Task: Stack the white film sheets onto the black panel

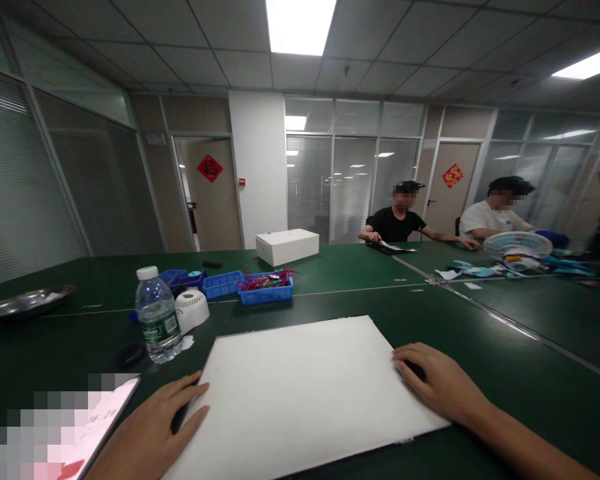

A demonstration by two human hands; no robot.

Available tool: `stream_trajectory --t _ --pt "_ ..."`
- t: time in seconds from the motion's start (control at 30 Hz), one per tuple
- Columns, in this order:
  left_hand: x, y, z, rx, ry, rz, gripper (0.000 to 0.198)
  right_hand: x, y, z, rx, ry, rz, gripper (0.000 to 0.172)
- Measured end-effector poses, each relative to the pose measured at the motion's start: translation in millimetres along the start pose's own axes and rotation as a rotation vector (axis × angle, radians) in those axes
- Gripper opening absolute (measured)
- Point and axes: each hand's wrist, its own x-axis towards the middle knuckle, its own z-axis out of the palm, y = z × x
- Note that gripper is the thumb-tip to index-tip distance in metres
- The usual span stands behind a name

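A large white board (300, 393) lies flat on the green table in front of me. My left hand (155, 423) rests at its left edge, thumb and fingertips on the border, fingers apart. At the right edge lies my right hand (430, 377), its fingertips touching the board's rim and a gap showing between thumb and fingers. Neither hand is closed around anything. Beside my left hand, at the lower left, is a partly blurred pink and white sheet or screen (97, 427).
Beyond the board stand a water bottle (157, 320), a white vented object (191, 308), a blue tray of red wires (266, 293) and a white box (287, 247). A metal dish (27, 303) sits far left. Two people sit across the table at right, near a patterned bowl (517, 247).
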Motion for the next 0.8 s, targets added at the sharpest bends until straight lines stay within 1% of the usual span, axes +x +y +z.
stream_trajectory --t 0.17,0.27,0.4,0.5,0.67,0.8 --pt "0 -3 3.9 -0.045 0.029 -0.008 0.062 1 5 4 0.02 0.06 0.155 0.054" --pt "0 -2 4.3 -0.043 0.009 -0.002 0.064 -1 8 4 0.102 0.049 0.2 0.059" --pt "-1 -2 5.4 -0.019 -0.017 0.022 0.063 -1 9 2 0.285 0.011 0.193 0.055" --pt "-2 -3 6.8 -0.005 -0.038 0.022 0.063 1 12 3 0.443 0.019 0.217 0.052" --pt "-3 4 3.5 0.0 -0.051 0.006 0.064 6 27 6 0.725 0.047 0.298 0.044" --pt "-2 7 2.9 0.011 -0.059 -0.001 0.065 6 31 2 0.943 0.039 0.365 0.044"
